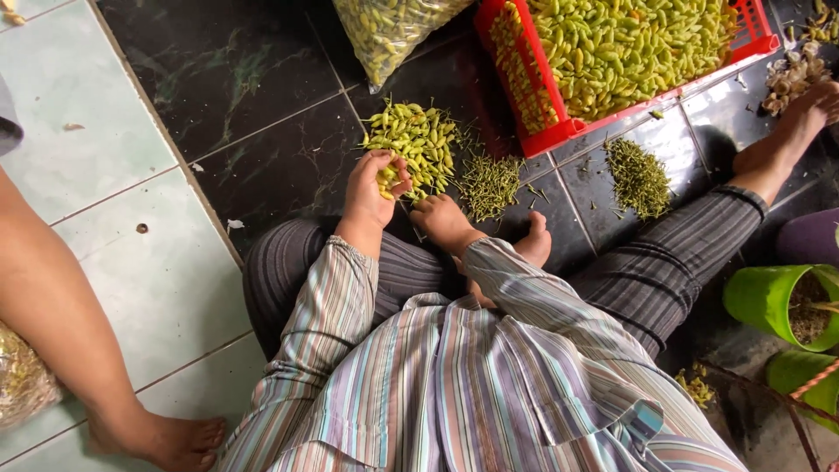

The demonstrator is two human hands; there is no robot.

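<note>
A dark marbled tile floor (262, 105) carries a red crate (533, 131) of yellow-green pods, a loose pod heap (415, 140) and two stem piles (489, 183) — all lying close together.

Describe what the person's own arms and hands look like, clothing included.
Both arms are covered by long, loose sleeves of a shirt striped lengthwise in pale blue, pink, grey and white, ending in cuffs at the wrists. The left hand and right hand are bare: no gloves, and no rings, watch or bracelets visible.
</note>
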